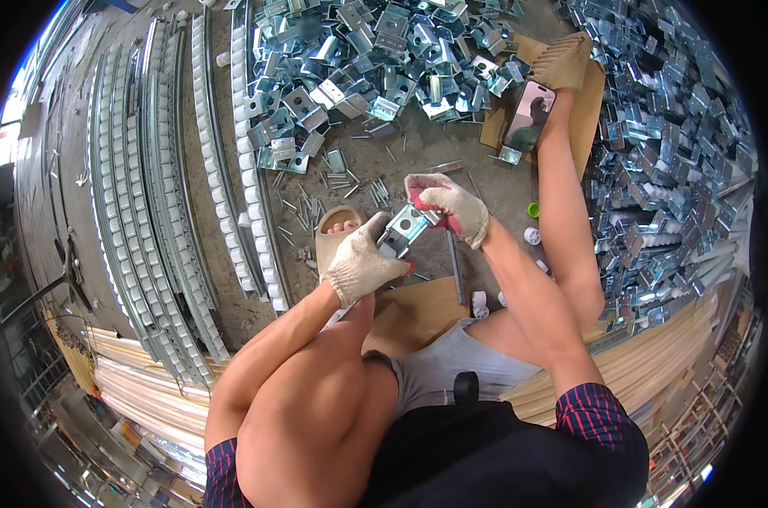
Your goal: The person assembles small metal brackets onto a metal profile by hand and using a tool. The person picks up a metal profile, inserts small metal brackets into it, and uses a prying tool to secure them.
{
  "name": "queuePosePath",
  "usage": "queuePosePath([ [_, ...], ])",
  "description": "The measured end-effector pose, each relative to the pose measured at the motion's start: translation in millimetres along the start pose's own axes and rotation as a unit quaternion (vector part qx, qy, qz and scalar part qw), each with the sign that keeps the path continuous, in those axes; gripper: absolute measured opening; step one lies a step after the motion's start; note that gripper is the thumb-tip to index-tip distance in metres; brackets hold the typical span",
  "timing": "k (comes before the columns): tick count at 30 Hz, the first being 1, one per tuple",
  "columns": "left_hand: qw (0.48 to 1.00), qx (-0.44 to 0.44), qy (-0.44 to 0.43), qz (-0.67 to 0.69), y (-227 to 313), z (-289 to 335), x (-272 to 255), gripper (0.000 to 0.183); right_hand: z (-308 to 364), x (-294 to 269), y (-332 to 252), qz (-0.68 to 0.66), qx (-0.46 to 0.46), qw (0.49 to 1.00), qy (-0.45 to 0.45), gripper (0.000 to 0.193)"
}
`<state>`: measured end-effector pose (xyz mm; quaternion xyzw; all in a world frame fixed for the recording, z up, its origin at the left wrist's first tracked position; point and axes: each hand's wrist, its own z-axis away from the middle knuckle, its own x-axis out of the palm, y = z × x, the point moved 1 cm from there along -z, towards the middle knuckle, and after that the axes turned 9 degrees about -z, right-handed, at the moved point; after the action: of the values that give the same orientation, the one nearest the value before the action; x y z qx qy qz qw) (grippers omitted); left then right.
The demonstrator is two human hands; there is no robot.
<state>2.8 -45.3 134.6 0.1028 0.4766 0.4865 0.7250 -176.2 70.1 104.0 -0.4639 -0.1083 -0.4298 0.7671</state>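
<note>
A shiny metal bracket (407, 225) with a round hole is held up between my two gloved hands, above the floor and near my sandalled foot. My left hand (360, 261), in a whitish knit glove, is closed around its near left side. At the bracket's far right end, my right hand (453, 208) is closed with its red-palmed glove fingers pinched against the edge. Whether a small pin sits in those fingers is hidden. Below my right hand a grey metal bar (456, 269) stands out from the cardboard (424, 306) between my legs.
Loose metal pins (340, 179) lie scattered beyond my left foot. A large heap of brackets (375, 51) is ahead, another pile (655, 186) at the right. Long rails with white rollers (138, 195) lie at the left. A phone (529, 117) rests by my right foot.
</note>
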Motion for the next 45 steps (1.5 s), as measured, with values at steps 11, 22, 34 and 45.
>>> queuePosePath([
  [11, 0.991, 0.026, 0.039, -0.128, 1.4, -0.6, 9.1, 0.062, -10.1, -15.3, 9.9, 0.069, -0.003, 0.996, -0.062, 0.014],
  [22, 0.998, -0.047, -0.036, 0.007, -22.8, -6.3, 13.8, 0.074, 5.3, -7.8, 13.9, 0.051, 0.003, 0.997, 0.052, 0.027],
  [34, 0.995, -0.079, 0.006, -0.057, -18.1, -12.0, 9.7, 0.075, 48.1, -37.2, 99.4, 0.596, 0.04, 0.732, 0.328, 0.041],
  [45, 0.994, -0.104, -0.003, -0.032, -14.9, -10.5, -13.5, 0.079, 127.9, -31.8, -28.9, 0.096, 0.003, 0.975, 0.2, 0.056],
])
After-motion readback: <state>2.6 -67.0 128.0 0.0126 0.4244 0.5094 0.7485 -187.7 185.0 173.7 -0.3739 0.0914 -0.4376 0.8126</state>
